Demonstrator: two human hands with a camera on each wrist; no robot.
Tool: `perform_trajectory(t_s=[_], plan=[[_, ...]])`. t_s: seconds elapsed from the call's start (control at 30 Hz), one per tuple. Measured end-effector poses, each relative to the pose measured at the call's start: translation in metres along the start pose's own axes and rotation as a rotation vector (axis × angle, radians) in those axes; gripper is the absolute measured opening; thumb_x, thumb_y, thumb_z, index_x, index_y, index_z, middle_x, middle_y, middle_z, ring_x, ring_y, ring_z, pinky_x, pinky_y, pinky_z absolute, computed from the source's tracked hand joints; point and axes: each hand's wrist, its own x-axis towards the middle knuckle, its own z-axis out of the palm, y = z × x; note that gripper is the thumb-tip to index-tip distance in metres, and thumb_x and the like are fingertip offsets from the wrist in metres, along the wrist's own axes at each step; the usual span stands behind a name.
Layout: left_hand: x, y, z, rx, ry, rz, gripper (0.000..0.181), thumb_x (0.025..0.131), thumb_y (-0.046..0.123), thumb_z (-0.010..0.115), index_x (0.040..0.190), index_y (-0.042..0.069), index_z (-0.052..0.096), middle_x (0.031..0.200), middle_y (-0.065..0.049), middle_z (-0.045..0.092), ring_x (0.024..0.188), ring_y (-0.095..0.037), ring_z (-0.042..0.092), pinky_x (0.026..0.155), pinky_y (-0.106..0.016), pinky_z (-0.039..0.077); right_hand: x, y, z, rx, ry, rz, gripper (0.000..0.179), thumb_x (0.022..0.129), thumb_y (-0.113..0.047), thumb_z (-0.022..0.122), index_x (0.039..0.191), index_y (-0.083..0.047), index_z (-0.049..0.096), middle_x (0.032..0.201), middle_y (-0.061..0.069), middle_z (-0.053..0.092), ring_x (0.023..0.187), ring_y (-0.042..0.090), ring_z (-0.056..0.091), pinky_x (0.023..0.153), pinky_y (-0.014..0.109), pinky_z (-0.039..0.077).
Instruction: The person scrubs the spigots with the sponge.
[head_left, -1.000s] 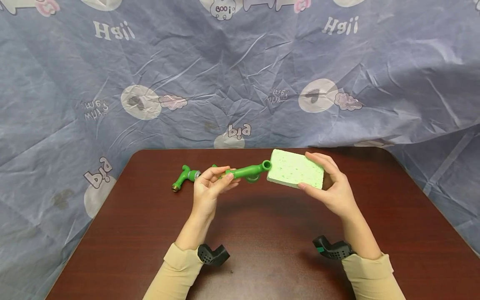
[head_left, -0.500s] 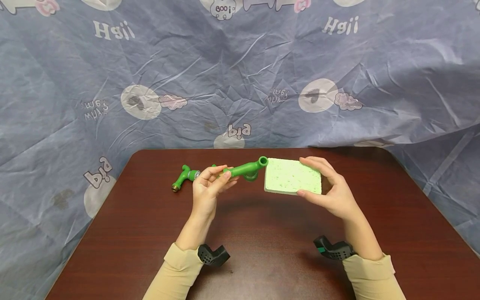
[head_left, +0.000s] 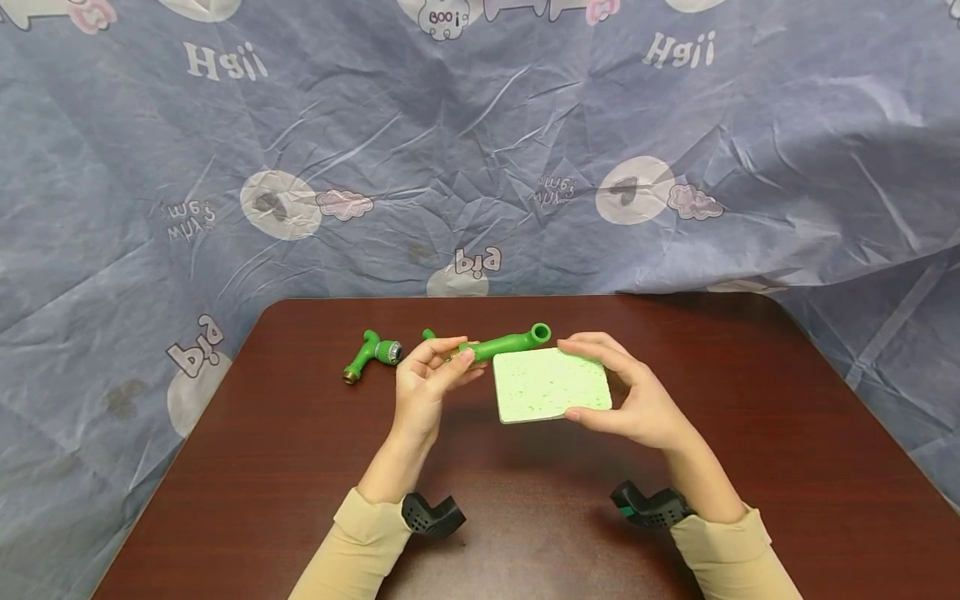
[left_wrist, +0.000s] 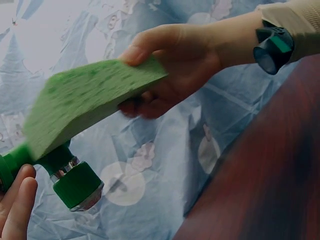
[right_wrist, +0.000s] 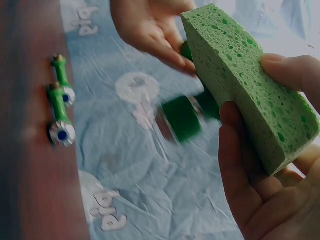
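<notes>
My left hand [head_left: 426,387] pinches a green faucet [head_left: 513,343] by its threaded end, with the open spout pointing to the right. In the left wrist view the faucet's knob [left_wrist: 77,185] hangs below its body. My right hand [head_left: 637,400] grips a light green sponge [head_left: 551,385] by its right end, thumb on one face and fingers on the other. The far end of the sponge [right_wrist: 240,65] overlaps the faucet body in every view; whether they touch is hard to tell. Both are held above the table.
A second green faucet [head_left: 367,354] lies on the dark brown table [head_left: 480,500], left of my left hand. Another one [right_wrist: 61,72] shows in the right wrist view; in the head view my left hand mostly hides it. A blue printed cloth [head_left: 480,150] hangs behind the table.
The sponge has moved left and down toward me, from beside the spout's end to in front of the faucet's body. My left hand has shifted slightly right with the faucet, which has turned a little.
</notes>
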Motion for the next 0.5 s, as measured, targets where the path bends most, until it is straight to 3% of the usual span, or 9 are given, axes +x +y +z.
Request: perform_trajectory(t_s=[0.03, 0.3, 0.5], plan=[[-0.0002, -0.0014, 0.0, 0.005, -0.006, -0.001, 0.019, 0.082, -0.009, 0.061, 0.101, -0.01, 0.062, 0.093, -0.01, 0.068, 0.076, -0.019, 0.068, 0.071, -0.037, 0.058, 0.0004, -0.0007, 0.0027, 0.001, -0.009, 0.002, 0.073, 0.058, 0.024, 0.074, 0.125, 0.012, 0.049, 0.123, 0.024, 0.044, 0.106, 0.021, 0.049, 0.077, 0.021, 0.049], [0.0008, 0.0029, -0.0019, 0.014, -0.008, 0.008, 0.023, 0.082, -0.009, 0.061, 0.095, 0.008, 0.069, 0.094, -0.01, 0.068, 0.079, -0.02, 0.068, 0.073, -0.038, 0.057, -0.0008, 0.0022, -0.0014, 0.002, 0.011, -0.04, 0.074, 0.056, 0.024, 0.074, 0.125, 0.013, 0.049, 0.123, 0.024, 0.045, 0.113, 0.024, 0.046, 0.083, 0.023, 0.046], [0.0008, 0.0022, -0.0017, 0.001, -0.002, 0.002, 0.019, 0.083, -0.009, 0.061, 0.098, 0.001, 0.067, 0.093, -0.009, 0.069, 0.078, -0.018, 0.068, 0.073, -0.037, 0.058, -0.0003, 0.0063, 0.0048, 0.024, 0.018, -0.045, 0.074, 0.055, 0.025, 0.075, 0.124, 0.013, 0.05, 0.123, 0.023, 0.045, 0.112, 0.024, 0.047, 0.083, 0.023, 0.046]])
